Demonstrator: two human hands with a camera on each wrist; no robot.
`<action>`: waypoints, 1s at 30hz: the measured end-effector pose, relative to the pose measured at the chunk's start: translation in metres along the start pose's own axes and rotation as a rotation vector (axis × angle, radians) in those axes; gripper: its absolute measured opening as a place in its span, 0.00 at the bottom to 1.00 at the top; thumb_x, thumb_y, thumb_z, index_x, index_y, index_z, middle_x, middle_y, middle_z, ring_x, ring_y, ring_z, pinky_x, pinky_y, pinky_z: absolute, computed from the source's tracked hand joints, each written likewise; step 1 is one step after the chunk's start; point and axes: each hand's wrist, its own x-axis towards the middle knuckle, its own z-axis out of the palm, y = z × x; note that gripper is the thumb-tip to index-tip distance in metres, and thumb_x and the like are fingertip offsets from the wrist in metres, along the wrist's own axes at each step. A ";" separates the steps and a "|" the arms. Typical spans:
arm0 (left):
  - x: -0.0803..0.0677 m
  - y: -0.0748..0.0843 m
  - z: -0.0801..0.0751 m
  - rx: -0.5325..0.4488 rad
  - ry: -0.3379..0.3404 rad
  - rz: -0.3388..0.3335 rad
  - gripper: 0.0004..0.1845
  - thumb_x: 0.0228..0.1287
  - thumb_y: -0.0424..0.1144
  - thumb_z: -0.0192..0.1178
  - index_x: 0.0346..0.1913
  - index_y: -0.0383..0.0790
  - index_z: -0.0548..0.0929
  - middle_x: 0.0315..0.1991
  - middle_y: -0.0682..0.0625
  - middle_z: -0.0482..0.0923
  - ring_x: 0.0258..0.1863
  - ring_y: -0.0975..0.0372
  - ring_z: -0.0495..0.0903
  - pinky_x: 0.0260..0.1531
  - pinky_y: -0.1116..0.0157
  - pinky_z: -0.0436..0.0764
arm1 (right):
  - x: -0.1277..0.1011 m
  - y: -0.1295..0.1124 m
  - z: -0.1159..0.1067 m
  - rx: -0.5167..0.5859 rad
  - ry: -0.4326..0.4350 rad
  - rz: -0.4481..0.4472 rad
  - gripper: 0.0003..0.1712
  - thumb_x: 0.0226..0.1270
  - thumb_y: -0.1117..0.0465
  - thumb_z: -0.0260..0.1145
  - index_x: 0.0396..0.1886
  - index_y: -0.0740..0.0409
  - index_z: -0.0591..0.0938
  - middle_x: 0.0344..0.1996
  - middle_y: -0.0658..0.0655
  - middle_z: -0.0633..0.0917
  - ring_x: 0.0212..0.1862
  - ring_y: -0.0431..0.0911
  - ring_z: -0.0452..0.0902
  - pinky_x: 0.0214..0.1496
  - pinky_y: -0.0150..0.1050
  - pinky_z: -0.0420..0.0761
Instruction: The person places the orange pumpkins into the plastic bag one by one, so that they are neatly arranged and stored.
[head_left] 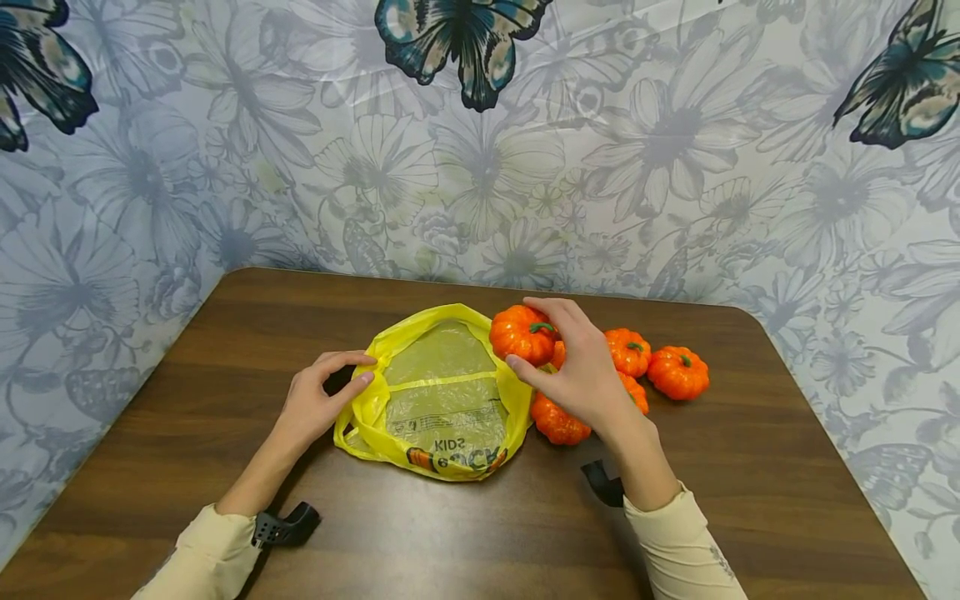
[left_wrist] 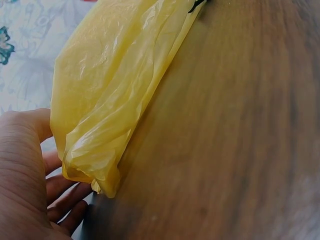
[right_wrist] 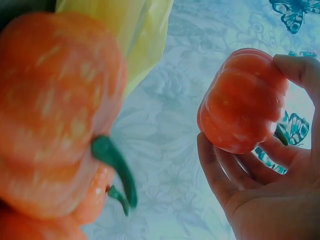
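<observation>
A small orange toy pumpkin (head_left: 519, 335) with a green stem is held by my right hand (head_left: 581, 367), thumb on one side and fingers on the other. It is raised at the right rim of a yellow plastic bag (head_left: 517, 417). The right wrist view shows the held pumpkin (right_wrist: 245, 102) between thumb and fingers. My left hand (head_left: 315, 400) holds the bag's left edge with thumb and index finger. In the left wrist view the yellow plastic (left_wrist: 105, 100) hides those fingertips. The bag's mouth is spread wide, with dark lettering showing on it.
Several more orange pumpkins (head_left: 678, 372) lie together to the right of the bag, partly behind my right hand. The brown wooden table (head_left: 450, 550) ends at a wall covering (head_left: 525, 192) with flowers and butterflies. Dark straps (head_left: 287, 527) are on both wrists.
</observation>
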 end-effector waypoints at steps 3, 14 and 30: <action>0.000 0.000 0.000 0.005 -0.002 -0.001 0.16 0.74 0.48 0.67 0.59 0.48 0.88 0.61 0.45 0.84 0.66 0.47 0.77 0.71 0.36 0.66 | 0.003 -0.004 0.006 0.010 -0.008 -0.009 0.38 0.63 0.51 0.79 0.72 0.49 0.77 0.65 0.51 0.79 0.62 0.46 0.79 0.58 0.48 0.83; 0.000 0.001 -0.001 0.007 -0.009 -0.011 0.16 0.74 0.49 0.67 0.59 0.48 0.88 0.62 0.45 0.83 0.67 0.47 0.76 0.71 0.36 0.66 | 0.014 -0.023 0.023 0.047 -0.051 -0.020 0.38 0.65 0.49 0.78 0.72 0.50 0.76 0.65 0.50 0.78 0.60 0.43 0.79 0.58 0.43 0.86; 0.000 -0.002 0.000 -0.007 0.011 0.016 0.14 0.73 0.47 0.68 0.57 0.49 0.89 0.60 0.47 0.85 0.66 0.49 0.78 0.70 0.40 0.68 | 0.030 -0.046 0.046 0.076 -0.067 -0.080 0.38 0.64 0.48 0.77 0.72 0.50 0.77 0.64 0.48 0.79 0.60 0.41 0.78 0.59 0.40 0.83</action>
